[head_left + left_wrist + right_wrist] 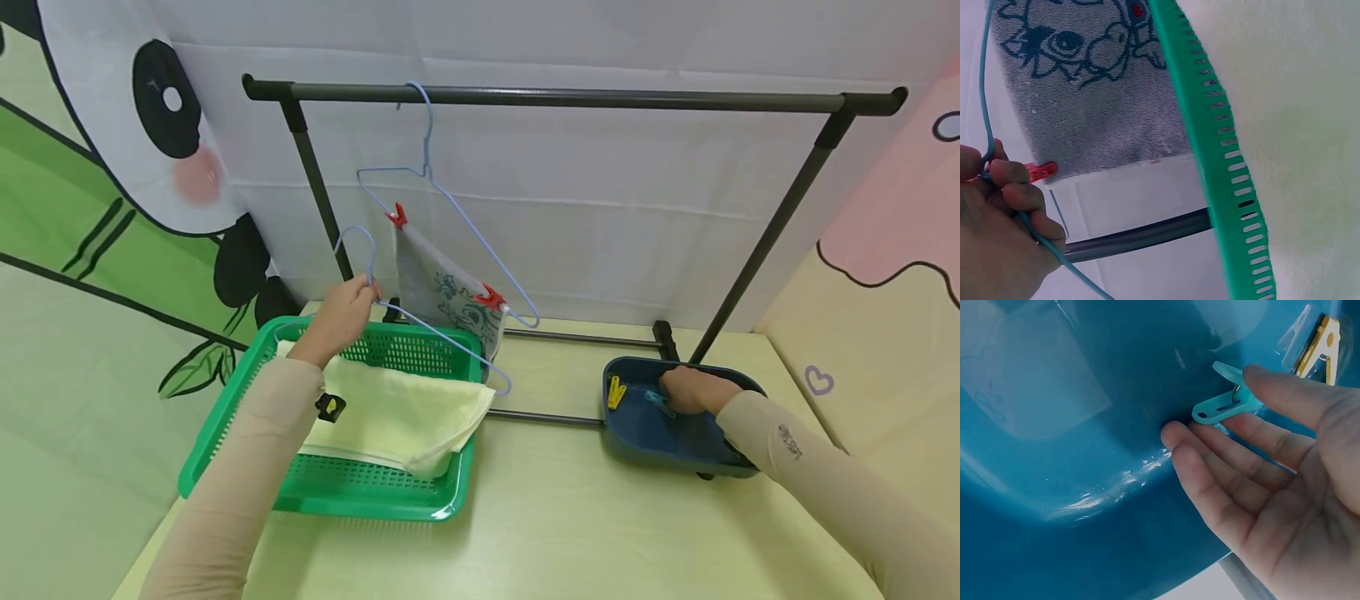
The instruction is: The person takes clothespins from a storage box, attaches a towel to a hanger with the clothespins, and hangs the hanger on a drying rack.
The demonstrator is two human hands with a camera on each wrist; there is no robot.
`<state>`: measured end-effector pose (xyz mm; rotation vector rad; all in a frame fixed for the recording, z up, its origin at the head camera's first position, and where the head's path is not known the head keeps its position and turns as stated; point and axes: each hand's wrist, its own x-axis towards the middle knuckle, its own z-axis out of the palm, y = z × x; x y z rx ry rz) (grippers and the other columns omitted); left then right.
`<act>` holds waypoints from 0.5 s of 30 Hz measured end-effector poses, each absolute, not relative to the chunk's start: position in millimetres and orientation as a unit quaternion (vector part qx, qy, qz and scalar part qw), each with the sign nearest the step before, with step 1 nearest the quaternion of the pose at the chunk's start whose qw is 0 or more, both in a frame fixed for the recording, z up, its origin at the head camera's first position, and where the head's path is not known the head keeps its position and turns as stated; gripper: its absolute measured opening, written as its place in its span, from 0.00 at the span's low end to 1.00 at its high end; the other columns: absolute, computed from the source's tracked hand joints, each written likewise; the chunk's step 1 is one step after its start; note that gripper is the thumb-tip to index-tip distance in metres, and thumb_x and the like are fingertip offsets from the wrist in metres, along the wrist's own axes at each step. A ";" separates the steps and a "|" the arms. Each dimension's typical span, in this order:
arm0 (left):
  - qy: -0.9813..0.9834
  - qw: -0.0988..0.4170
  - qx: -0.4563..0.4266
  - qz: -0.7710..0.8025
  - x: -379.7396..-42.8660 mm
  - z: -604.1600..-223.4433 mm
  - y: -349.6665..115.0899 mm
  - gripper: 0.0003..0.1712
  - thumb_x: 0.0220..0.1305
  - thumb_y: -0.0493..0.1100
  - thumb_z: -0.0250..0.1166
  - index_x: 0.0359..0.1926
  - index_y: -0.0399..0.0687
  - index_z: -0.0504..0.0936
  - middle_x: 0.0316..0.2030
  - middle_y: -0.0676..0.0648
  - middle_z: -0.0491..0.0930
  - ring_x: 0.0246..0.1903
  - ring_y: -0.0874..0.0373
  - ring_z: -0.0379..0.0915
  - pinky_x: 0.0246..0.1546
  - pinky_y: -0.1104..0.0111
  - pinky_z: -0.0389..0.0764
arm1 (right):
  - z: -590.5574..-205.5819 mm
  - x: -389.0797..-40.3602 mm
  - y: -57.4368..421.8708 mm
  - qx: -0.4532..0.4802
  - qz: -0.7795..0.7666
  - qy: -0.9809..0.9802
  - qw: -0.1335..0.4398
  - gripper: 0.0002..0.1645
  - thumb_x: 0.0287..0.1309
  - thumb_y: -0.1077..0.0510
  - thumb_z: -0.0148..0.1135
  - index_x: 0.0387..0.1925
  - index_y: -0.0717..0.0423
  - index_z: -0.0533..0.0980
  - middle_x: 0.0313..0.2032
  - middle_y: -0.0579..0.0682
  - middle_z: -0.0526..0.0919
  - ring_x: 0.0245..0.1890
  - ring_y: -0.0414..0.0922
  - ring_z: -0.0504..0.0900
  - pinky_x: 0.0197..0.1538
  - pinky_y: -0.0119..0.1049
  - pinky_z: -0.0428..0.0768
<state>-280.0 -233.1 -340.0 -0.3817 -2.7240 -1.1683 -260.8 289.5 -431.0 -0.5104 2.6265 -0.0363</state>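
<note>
Near its neck, a light blue wire hanger (983, 81) is gripped by my left hand (341, 321), above the green basket (360, 510). A folded pale yellow towel (405, 408) lies in that basket, under the hanger's lower arm. My right hand (693, 390) reaches into a dark blue tub (637, 454). Its thumb and index finger pinch a teal clothespin (1219, 412), seen in the right wrist view. Beside the teal one, a yellow clothespin (617, 392) stands against the tub's wall.
A dark metal rack (600, 98) spans the table. From its bar hangs another blue hanger (429, 137), carrying a patterned grey towel (438, 287) clipped by a red clothespin (491, 297) at one corner and a second at the other. A printed cloth backdrop stands behind.
</note>
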 end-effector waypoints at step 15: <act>-0.898 0.144 -0.153 -0.386 -266.8 -321.6 -239.5 0.19 0.71 0.43 0.40 0.34 0.40 0.77 0.20 0.43 0.67 0.20 0.49 0.59 0.24 0.60 0.63 | -436.7 -258.4 281.8 -0.191 0.013 0.957 0.216 0.13 0.59 0.65 0.60 0.21 0.56 0.69 0.21 0.47 0.69 0.22 0.43 0.68 0.28 0.37 0.67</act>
